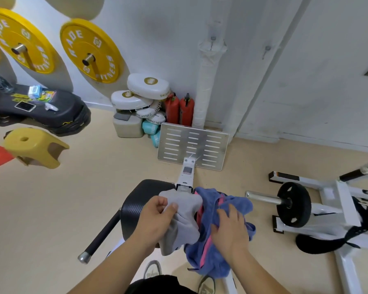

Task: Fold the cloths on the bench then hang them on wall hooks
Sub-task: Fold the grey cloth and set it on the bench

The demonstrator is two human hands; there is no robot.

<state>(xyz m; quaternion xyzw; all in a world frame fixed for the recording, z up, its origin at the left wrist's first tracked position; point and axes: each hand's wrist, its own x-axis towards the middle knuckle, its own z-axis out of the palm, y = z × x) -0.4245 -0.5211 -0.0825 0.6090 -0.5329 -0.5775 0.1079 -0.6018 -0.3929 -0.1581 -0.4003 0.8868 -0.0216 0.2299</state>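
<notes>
A grey cloth (184, 225) lies crumpled on the black padded bench (136, 200). My left hand (155, 219) pinches its upper edge between thumb and fingers. To its right a blue cloth (225, 200) lies bunched over the bench's right side, with a pink cloth (206, 249) showing through its folds. My right hand (229, 228) rests on the blue cloth, fingers spread and slightly bent. On the white wall above, two hooks (212, 39) (267, 48) are fixed.
The bench's metal footplate (192, 145) stands ahead. A weight machine with a black plate (294, 203) sits to the right. A yellow stool (34, 147), stacked pads (140, 96), two red extinguishers (180, 110) and yellow wall plates (89, 52) lie left and ahead.
</notes>
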